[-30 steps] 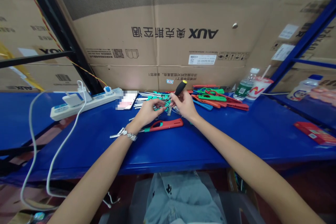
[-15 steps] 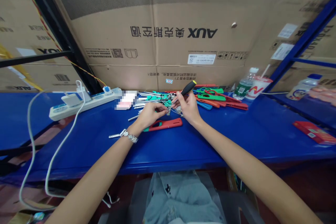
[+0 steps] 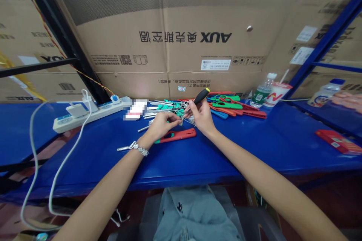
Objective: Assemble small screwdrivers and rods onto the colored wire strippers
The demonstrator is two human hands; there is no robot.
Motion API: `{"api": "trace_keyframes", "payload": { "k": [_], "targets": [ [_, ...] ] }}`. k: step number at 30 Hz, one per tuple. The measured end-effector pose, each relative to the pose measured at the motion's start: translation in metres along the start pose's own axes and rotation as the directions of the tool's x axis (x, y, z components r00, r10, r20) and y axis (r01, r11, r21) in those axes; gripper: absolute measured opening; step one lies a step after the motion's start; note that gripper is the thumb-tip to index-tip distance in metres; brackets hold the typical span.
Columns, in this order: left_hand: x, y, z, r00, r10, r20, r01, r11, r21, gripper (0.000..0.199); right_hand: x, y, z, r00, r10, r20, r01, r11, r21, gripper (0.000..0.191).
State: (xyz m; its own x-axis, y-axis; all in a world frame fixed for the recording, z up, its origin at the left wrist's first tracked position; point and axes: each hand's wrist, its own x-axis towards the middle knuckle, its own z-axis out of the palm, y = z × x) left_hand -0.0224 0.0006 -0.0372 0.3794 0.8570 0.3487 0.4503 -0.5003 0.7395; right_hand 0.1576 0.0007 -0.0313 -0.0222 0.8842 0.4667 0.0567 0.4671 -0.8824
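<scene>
My right hand point(image 3: 203, 116) grips a screwdriver point(image 3: 201, 96) with a black and yellow handle, its shaft slanting down to the left. The tip reaches the fingers of my left hand point(image 3: 164, 123), which are pinched together on something too small to name. Just below lies a red lighter casing point(image 3: 181, 134) with a green part and a metal tube sticking out to the left, partly behind my left wrist. Behind my hands is a pile of metal tubes with green parts point(image 3: 162, 107). Red, green, orange and blue casings point(image 3: 232, 106) are heaped to the right.
A white power strip point(image 3: 90, 113) with plugs and cables sits on the left of the blue table point(image 3: 254, 143). A water bottle point(image 3: 260, 92), a lidded cup point(image 3: 277, 95) and a red box point(image 3: 338, 141) are on the right. A large cardboard box point(image 3: 169, 15) stands behind.
Both hands stay at nearly the same place, with the screwdriver held at about the same slant. The whole view has shifted very slightly.
</scene>
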Motion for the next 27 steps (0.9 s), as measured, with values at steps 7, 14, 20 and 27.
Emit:
{"api": "trace_keyframes", "payload": {
  "k": [7, 14, 20, 27],
  "targets": [
    [-0.001, 0.003, 0.000, 1.000, 0.009, -0.006, -0.008, 0.995, 0.104, 0.010, -0.004, 0.001, -0.001, 0.997, -0.067, 0.028, 0.068, 0.997, -0.044, 0.038],
    [-0.003, 0.006, 0.006, 0.999, 0.023, -0.043, -0.015, 0.983, 0.185, 0.007, -0.005, -0.005, -0.001, 0.988, -0.133, 0.077, 0.141, 0.984, -0.113, 0.034],
    [-0.010, 0.014, 0.021, 0.993, 0.122, 0.008, -0.120, 0.957, 0.263, 0.033, -0.004, -0.006, -0.016, 0.977, -0.210, 0.049, 0.215, 0.967, -0.139, 0.030],
    [-0.014, 0.012, 0.023, 0.955, 0.199, 0.218, -0.281, 0.841, 0.463, 0.032, -0.007, 0.006, -0.025, 0.984, -0.171, 0.057, 0.177, 0.975, -0.130, 0.031]
  ]
}}
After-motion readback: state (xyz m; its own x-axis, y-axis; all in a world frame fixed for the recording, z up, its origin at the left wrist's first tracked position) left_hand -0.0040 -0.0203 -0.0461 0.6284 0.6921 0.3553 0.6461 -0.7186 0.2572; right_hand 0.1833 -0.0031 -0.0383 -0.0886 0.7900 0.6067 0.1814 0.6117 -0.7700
